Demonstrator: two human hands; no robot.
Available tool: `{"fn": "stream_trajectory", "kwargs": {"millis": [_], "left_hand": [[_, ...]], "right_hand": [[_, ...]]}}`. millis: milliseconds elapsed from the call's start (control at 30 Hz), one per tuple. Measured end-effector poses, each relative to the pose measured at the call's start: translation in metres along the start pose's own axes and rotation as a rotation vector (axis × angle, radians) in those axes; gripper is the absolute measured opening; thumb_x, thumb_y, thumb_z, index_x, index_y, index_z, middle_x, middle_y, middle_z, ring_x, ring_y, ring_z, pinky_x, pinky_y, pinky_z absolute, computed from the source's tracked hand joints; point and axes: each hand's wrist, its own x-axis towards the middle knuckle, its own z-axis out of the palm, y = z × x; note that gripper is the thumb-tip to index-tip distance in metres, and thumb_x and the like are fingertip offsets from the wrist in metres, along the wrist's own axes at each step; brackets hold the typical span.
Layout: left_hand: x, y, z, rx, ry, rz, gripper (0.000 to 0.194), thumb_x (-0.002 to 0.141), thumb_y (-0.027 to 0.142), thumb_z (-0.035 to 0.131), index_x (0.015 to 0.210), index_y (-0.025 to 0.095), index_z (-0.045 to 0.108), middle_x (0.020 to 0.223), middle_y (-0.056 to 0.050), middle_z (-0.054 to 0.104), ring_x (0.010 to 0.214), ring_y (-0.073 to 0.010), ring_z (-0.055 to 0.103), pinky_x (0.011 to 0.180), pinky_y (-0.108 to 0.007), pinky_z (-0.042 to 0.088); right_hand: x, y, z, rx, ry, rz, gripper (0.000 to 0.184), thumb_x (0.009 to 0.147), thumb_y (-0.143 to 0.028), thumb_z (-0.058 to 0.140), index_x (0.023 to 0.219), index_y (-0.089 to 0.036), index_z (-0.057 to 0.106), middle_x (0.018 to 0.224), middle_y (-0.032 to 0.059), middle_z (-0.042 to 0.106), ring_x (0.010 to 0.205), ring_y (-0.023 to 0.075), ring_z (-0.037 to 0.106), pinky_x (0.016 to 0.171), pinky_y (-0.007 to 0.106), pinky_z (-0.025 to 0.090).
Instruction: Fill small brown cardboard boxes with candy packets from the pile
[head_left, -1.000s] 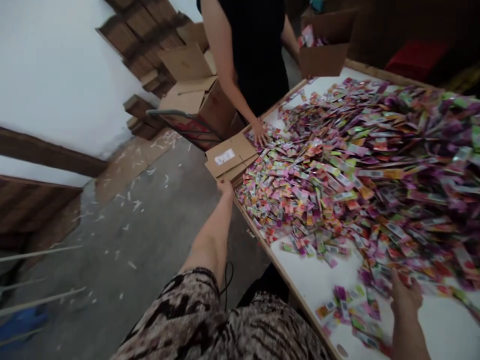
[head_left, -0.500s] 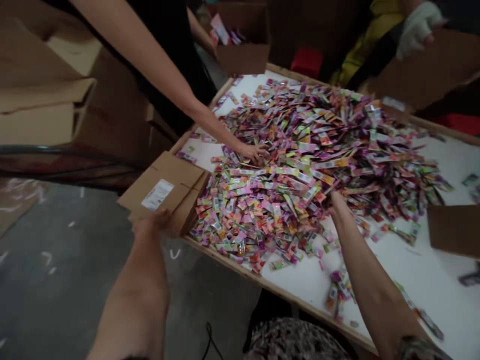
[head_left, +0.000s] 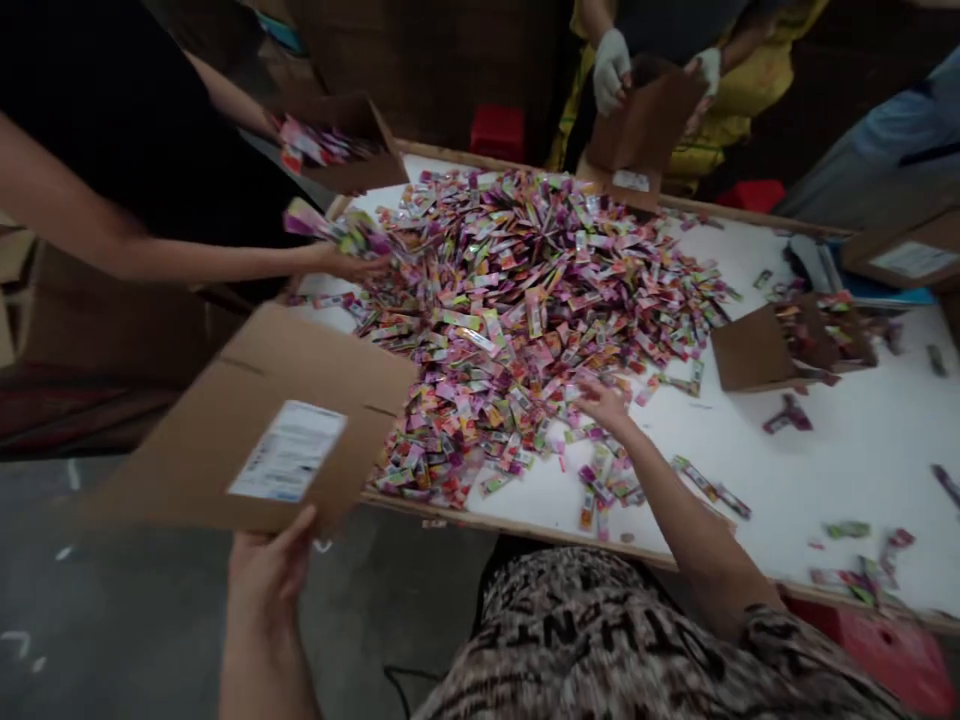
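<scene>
My left hand [head_left: 270, 565] grips the lower edge of a cardboard box [head_left: 187, 440], thumb on the near side; a white printed label [head_left: 289, 452] is on that side. The box is tilted at the table's left edge, and its inside is hidden from me. At the near side of a big heap of small colourful packets [head_left: 517, 290], my right hand [head_left: 602, 402] is stretched out with its fingers apart. No packet shows in it, and its fingertips are over or touching the heap; I cannot tell which.
On the left, a co-worker's hand [head_left: 349, 262] lifts packets near a part-filled box [head_left: 345, 150]. Across the table, gloved hands [head_left: 613, 72] hold another box [head_left: 637, 135]. A box of packets [head_left: 757, 350] lies at right on the white table [head_left: 840, 450]. Red stools [head_left: 892, 640] stand around.
My left hand has raised and turned the box, showing more of its labelled side. My right hand has come out of the heap. The co-worker's hand has drawn back left with packets.
</scene>
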Motion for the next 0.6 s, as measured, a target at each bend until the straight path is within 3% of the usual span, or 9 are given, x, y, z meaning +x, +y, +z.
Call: {"fn": "stream_trajectory", "kwargs": {"millis": [67, 133, 200, 233, 333, 400, 467, 533, 600], "left_hand": [[-0.064, -0.013, 0.034, 0.169, -0.174, -0.108, 0.051, 0.046, 0.029, 0.090, 0.092, 0.021, 0.071, 0.090, 0.001, 0.079, 0.100, -0.0314, 0.072, 0.097, -0.051, 0.056], [-0.116, -0.033, 0.084, 0.292, -0.399, -0.208, 0.050, 0.043, 0.035, 0.093, 0.084, 0.016, 0.071, 0.079, -0.005, 0.076, 0.082, -0.0307, 0.072, 0.084, -0.048, 0.060], [-0.152, -0.054, 0.139, 0.295, -0.587, -0.222, 0.049, 0.042, 0.039, 0.092, 0.080, 0.015, 0.071, 0.077, -0.008, 0.075, 0.078, -0.0293, 0.071, 0.081, -0.045, 0.059], [-0.164, -0.064, 0.166, 0.311, -0.615, -0.205, 0.047, 0.042, 0.040, 0.091, 0.075, 0.015, 0.070, 0.074, -0.008, 0.074, 0.076, -0.0280, 0.070, 0.080, -0.044, 0.058], [-0.187, -0.084, 0.231, 0.247, -0.544, -0.070, 0.044, 0.053, 0.047, 0.086, 0.079, 0.016, 0.069, 0.078, -0.007, 0.073, 0.078, -0.0237, 0.068, 0.083, -0.040, 0.056], [-0.199, -0.089, 0.261, 0.150, -0.517, 0.006, 0.044, 0.061, 0.048, 0.082, 0.088, 0.016, 0.069, 0.087, -0.007, 0.074, 0.083, -0.0221, 0.068, 0.087, -0.038, 0.054], [-0.213, -0.090, 0.282, 0.118, -0.570, 0.028, 0.045, 0.062, 0.047, 0.083, 0.091, 0.015, 0.070, 0.090, -0.008, 0.075, 0.087, -0.0226, 0.068, 0.091, -0.039, 0.053], [-0.227, -0.089, 0.294, 0.146, -0.628, 0.035, 0.046, 0.063, 0.047, 0.083, 0.093, 0.014, 0.070, 0.094, -0.010, 0.075, 0.091, -0.0247, 0.069, 0.094, -0.041, 0.052], [-0.238, -0.087, 0.299, 0.150, -0.660, 0.056, 0.049, 0.070, 0.048, 0.080, 0.105, 0.015, 0.070, 0.108, -0.012, 0.075, 0.104, -0.0270, 0.068, 0.100, -0.042, 0.051]], "right_hand": [[-0.044, 0.016, -0.012, 0.186, -0.194, -0.032, 0.067, 0.070, -0.050, 0.083, 0.130, -0.024, 0.066, 0.125, 0.0118, 0.069, 0.112, 0.0283, 0.067, 0.098, 0.049, 0.054], [-0.078, 0.026, -0.031, 0.338, -0.257, -0.092, 0.069, 0.075, -0.054, 0.080, 0.136, -0.028, 0.062, 0.136, 0.0099, 0.065, 0.122, 0.0272, 0.062, 0.102, 0.046, 0.052], [-0.099, 0.033, -0.057, 0.390, -0.143, -0.117, 0.062, 0.075, -0.056, 0.080, 0.128, -0.025, 0.065, 0.130, 0.0089, 0.068, 0.120, 0.0273, 0.062, 0.103, 0.043, 0.050], [-0.106, 0.037, -0.070, 0.380, -0.047, -0.109, 0.059, 0.073, -0.056, 0.081, 0.119, -0.022, 0.069, 0.121, 0.0084, 0.071, 0.115, 0.0276, 0.064, 0.101, 0.042, 0.051], [-0.117, 0.058, -0.102, 0.301, 0.132, -0.056, 0.053, 0.067, -0.058, 0.083, 0.101, -0.019, 0.070, 0.100, 0.0060, 0.074, 0.099, 0.0266, 0.065, 0.094, 0.041, 0.051], [-0.120, 0.074, -0.116, 0.276, 0.228, -0.025, 0.058, 0.065, -0.060, 0.081, 0.104, -0.019, 0.068, 0.101, 0.0062, 0.072, 0.099, 0.0259, 0.065, 0.095, 0.040, 0.050], [-0.122, 0.087, -0.124, 0.276, 0.410, 0.049, 0.063, 0.066, -0.064, 0.078, 0.108, -0.019, 0.065, 0.104, 0.0074, 0.071, 0.101, 0.0256, 0.064, 0.096, 0.040, 0.049], [-0.122, 0.092, -0.130, 0.285, 0.562, 0.177, 0.065, 0.067, -0.068, 0.075, 0.107, -0.019, 0.063, 0.104, 0.0080, 0.070, 0.101, 0.0261, 0.064, 0.096, 0.040, 0.050], [-0.122, 0.090, -0.138, 0.308, 0.568, 0.231, 0.066, 0.067, -0.068, 0.075, 0.109, -0.019, 0.062, 0.107, 0.0084, 0.070, 0.105, 0.0270, 0.063, 0.098, 0.041, 0.049]]}}
